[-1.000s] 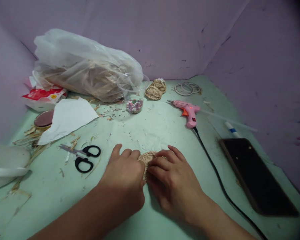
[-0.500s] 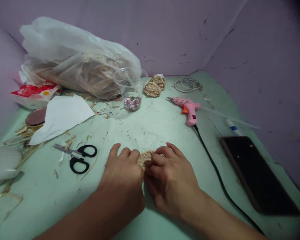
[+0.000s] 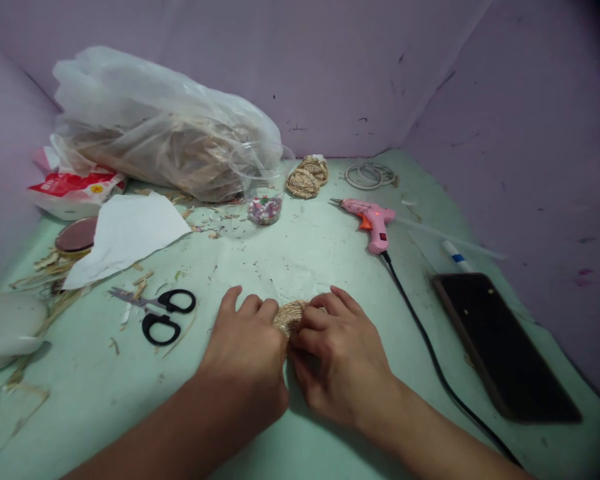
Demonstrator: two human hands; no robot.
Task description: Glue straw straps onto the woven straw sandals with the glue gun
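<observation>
A tan woven straw piece (image 3: 289, 317) shows between my two hands, low over the green tabletop. My left hand (image 3: 247, 340) grips its left side with curled fingers, the little finger sticking out. From the right, my right hand (image 3: 335, 347) pinches the same piece, its fingertips bent over the edge. Most of the piece is hidden by my fingers. Black-handled scissors (image 3: 163, 317) lie open to the left of my left hand. Beyond my right hand a pink glue gun (image 3: 373, 220) rests on its side, a small red light glowing on it.
A large plastic bag (image 3: 165, 127) of dry brown material leans at the back left. Near it stand a clear cup (image 3: 263, 200) of beads and several woven rounds (image 3: 305, 179). Metal rings (image 3: 370, 175), a phone (image 3: 503, 347) and the glue gun's cord (image 3: 425, 340) lie right; paper (image 3: 130, 233) lies left.
The camera view has shifted slightly. Both hands keep nearly the same place and grip on the straw piece.
</observation>
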